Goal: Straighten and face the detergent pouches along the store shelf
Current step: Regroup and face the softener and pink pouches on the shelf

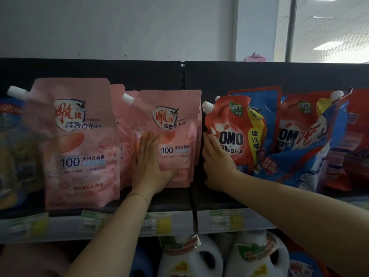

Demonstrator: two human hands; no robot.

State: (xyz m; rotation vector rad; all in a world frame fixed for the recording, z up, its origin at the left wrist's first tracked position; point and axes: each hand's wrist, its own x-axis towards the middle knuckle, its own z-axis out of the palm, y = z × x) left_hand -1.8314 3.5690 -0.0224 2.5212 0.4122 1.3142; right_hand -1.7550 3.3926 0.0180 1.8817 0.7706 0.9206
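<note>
The price tags (157,223) on the shelf rail (119,226) are too blurred to read, a pink pouch (117,96) stands mostly hidden behind the front ones, a blurred blue pouch (10,136) is cut off by the left edge, and the white jugs (191,260) by the bottom edge.

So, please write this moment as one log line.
left hand: flat on right pink pouch | right hand: grips left edge of red pouch | both pouches on shelf
</note>
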